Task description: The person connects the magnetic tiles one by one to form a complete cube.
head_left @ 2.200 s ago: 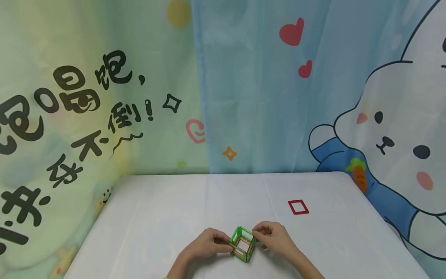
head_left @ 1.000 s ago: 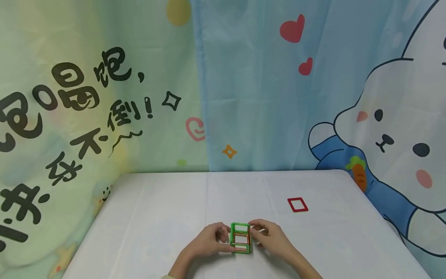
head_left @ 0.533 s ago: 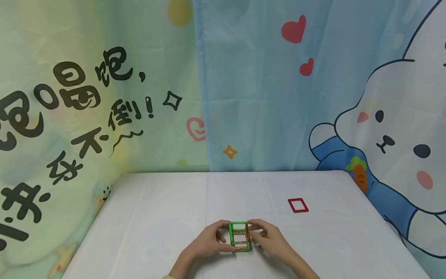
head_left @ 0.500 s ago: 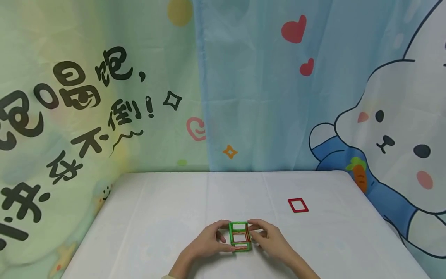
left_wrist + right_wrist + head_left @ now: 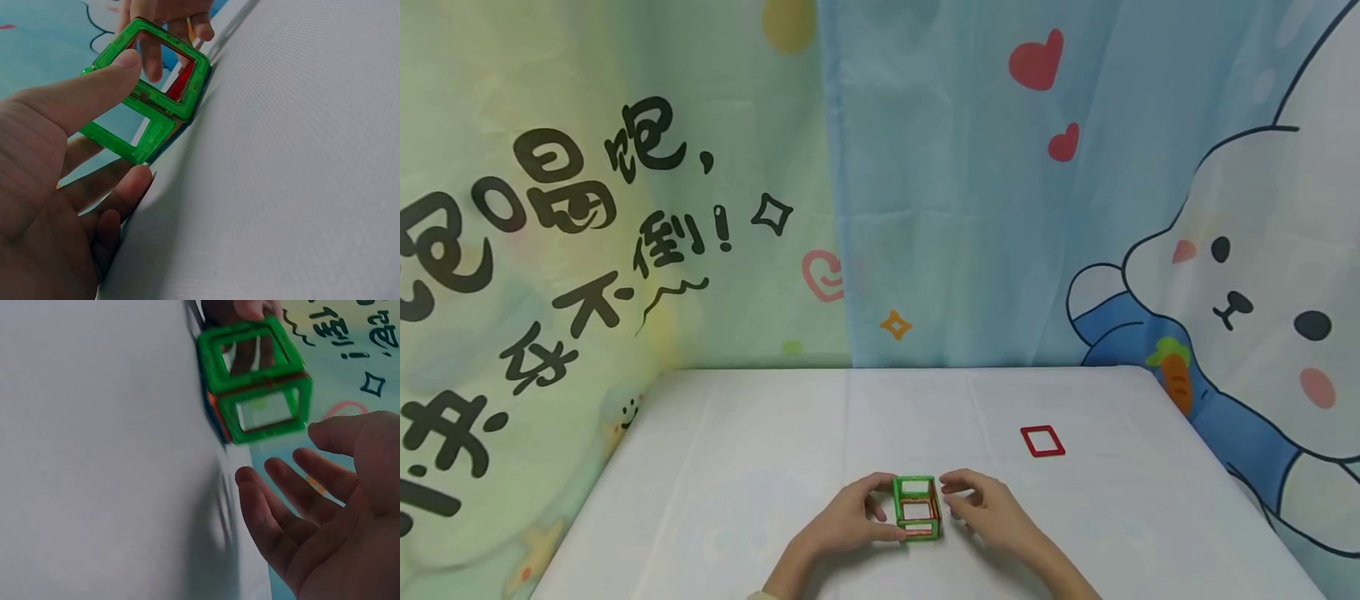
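Observation:
A small cube of green and red-orange magnetic tile frames (image 5: 917, 522) stands on the white table in the head view. My left hand (image 5: 850, 515) grips its left side, the thumb on the near face and a finger reaching to the far edge. In the left wrist view the left thumb lies over a green tile (image 5: 157, 107). My right hand (image 5: 988, 510) is just right of the cube, its fingers loosely bent and holding nothing. A gap shows between the right fingertips (image 5: 247, 478) and the cube in the right wrist view.
A flat red square tile frame (image 5: 1049, 454) lies farther back on the right of the white table (image 5: 760, 450). Behind the table hangs a printed curtain (image 5: 940, 208) with hearts, lettering and a cartoon rabbit.
The cube has turned from a slanted stance to face squarely forward. My right fingers have come off its right side and moved slightly right. The left hand keeps its grip.

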`<action>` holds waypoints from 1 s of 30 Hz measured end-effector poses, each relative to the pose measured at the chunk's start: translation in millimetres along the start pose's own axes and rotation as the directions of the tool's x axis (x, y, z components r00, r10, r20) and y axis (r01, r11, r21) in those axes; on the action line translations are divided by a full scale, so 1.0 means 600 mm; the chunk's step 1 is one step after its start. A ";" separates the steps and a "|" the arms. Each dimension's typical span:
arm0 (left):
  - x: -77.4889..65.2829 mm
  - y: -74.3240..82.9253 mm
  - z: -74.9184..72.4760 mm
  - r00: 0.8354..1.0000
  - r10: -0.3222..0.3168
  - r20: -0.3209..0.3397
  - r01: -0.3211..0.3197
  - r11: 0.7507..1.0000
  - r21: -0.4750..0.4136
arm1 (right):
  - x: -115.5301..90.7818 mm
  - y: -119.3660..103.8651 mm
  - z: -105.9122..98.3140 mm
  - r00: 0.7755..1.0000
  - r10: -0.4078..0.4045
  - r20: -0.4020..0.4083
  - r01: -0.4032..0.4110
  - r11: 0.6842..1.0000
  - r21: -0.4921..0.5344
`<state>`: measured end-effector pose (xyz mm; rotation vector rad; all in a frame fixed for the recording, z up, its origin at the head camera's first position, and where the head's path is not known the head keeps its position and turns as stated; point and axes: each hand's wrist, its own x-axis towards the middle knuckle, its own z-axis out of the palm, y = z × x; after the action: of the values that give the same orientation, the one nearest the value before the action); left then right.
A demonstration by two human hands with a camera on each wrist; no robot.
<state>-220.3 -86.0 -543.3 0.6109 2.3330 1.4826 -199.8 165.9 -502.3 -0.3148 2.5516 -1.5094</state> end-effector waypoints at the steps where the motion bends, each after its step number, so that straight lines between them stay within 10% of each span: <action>1: 0.000 0.001 0.000 1.000 -0.002 0.000 0.002 1.000 0.001 | 0.001 0.000 -0.006 1.000 0.015 -0.027 -0.016 1.000 -0.019; 14: 0.000 0.001 -0.003 1.000 0.000 -0.003 0.000 1.000 -0.007 | 0.026 0.034 -0.138 0.930 -0.026 -0.367 -0.074 0.964 -0.255; 30: -0.003 0.010 -0.003 1.000 -0.005 -0.009 0.005 1.000 -0.017 | 0.054 0.094 -0.182 0.863 0.153 -0.481 -0.305 0.918 -0.254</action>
<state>-218.6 -86.3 -537.2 0.5949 2.3246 1.5046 -263.2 275.8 -500.4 0.3532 3.0609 -1.1781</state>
